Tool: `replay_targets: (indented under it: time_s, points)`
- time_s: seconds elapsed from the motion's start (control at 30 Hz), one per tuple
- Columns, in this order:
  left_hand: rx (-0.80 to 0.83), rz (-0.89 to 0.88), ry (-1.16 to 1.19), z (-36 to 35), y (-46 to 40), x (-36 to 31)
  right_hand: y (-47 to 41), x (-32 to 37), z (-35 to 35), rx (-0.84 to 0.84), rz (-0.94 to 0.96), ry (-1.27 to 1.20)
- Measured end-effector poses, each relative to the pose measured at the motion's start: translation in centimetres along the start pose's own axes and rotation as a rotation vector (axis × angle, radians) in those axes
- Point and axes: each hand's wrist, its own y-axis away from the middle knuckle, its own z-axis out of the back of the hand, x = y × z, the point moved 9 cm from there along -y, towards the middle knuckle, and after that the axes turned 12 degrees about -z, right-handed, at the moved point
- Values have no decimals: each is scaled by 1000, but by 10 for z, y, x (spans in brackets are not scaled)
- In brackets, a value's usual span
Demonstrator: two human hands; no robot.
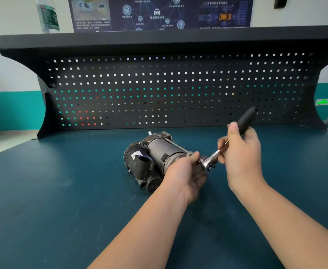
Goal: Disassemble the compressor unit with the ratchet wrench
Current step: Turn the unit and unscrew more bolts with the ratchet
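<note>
The right hand (240, 152) is curled round the wrench (228, 141), its grip set on the shaft just below the black handle, which sticks up and away past the thumb. Down from that grip the chrome shaft runs to the ratchet head, which sits at the near-right end of the compressor (155, 158); whether a socket is seated on a bolt there cannot be told, as the spot is partly hidden. The left hand (186, 173) closes on that same end of the compressor, fingers wrapped round its edge and touching the ratchet head, steadying both. The compressor lies on its side on the counter (62, 191), just left of the two grips, its black plastic ports toward the viewer. It looks like a heavy, rigid metal body, unlikely to give or crack, but round enough to roll under torque, so holding the cylinder firmly seems wise; the plastic fittings look the more fragile place to grab. A grip farther out on the handle would likely give more leverage.
</note>
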Motion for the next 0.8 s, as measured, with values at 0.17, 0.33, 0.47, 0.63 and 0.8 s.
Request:
replay_targets:
  time_s: [0.17, 0.33, 0.47, 0.63, 0.8]
  points:
    - [-43, -27, 56, 5, -5, 0, 6, 18, 10, -100, 150, 39]
    - [-27, -8, 71, 5, -3, 1, -3, 30, 15, -100, 232, 170]
    - [-16, 24, 54, 3, -1, 2, -20, 11, 6, 53, 88, 356]
    - [20, -26, -22, 0, -2, 3, -18, -28, -9, 213, -153, 638]
    - [38, -42, -76, -1, 0, 1, -14, -37, -13, 251, -265, 760]
